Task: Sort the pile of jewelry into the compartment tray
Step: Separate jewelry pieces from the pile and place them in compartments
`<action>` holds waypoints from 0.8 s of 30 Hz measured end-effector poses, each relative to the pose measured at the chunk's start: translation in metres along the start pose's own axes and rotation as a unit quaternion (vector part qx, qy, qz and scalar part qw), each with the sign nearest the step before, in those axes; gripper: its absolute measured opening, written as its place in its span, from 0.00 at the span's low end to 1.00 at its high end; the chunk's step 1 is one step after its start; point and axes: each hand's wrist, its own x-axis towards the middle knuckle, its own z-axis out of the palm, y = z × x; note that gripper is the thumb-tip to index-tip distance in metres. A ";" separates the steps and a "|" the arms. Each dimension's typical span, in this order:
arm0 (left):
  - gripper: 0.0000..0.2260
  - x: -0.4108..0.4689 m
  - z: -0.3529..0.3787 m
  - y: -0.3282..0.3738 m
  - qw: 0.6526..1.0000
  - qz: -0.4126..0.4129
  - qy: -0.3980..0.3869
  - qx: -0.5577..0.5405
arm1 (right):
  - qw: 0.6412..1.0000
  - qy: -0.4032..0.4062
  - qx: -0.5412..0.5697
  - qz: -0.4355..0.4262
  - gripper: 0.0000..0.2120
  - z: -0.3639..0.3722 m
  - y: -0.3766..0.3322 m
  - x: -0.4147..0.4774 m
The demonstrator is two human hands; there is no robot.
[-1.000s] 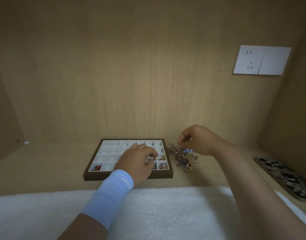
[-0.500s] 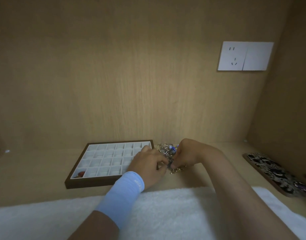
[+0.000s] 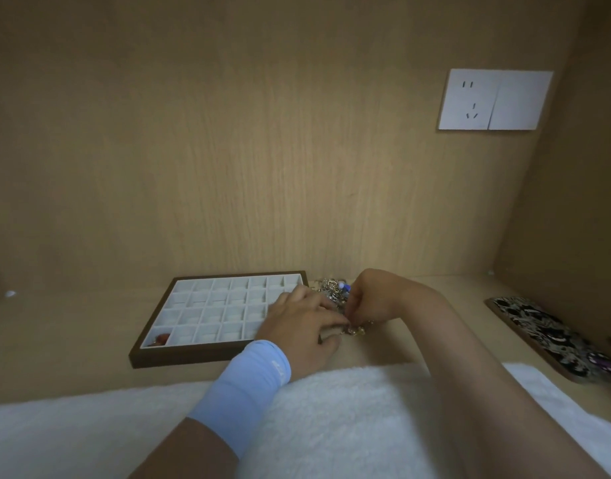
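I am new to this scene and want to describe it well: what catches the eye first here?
The left hand and right hand meet at the tangled jewelry pile, just right of the compartment tray. One red piece lies in the tray's near-left cell; a white wall socket stands out upper right.

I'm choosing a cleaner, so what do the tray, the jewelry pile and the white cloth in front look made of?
The compartment tray: dark brown matte frame, probably wood or wood-look board; pale compartments look soft-lined, maybe velvet. The jewelry pile: shiny gold and silver glints suggest metal, plus blue beads. The white cloth: fluffy nap, likely fleece or terry.
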 end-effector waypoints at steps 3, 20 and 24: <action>0.16 0.001 0.000 0.003 1.000 0.018 -0.020 -0.005 | 1.000 0.008 -0.017 -0.002 0.04 0.003 -0.004 0.002; 0.08 0.003 -0.022 -0.016 0.976 -0.127 0.053 -0.170 | 0.999 0.036 -0.013 0.003 0.06 0.006 -0.004 0.003; 0.07 0.004 -0.030 -0.018 0.960 -0.155 0.054 -0.226 | 0.995 0.044 0.091 -0.021 0.03 -0.005 -0.003 -0.001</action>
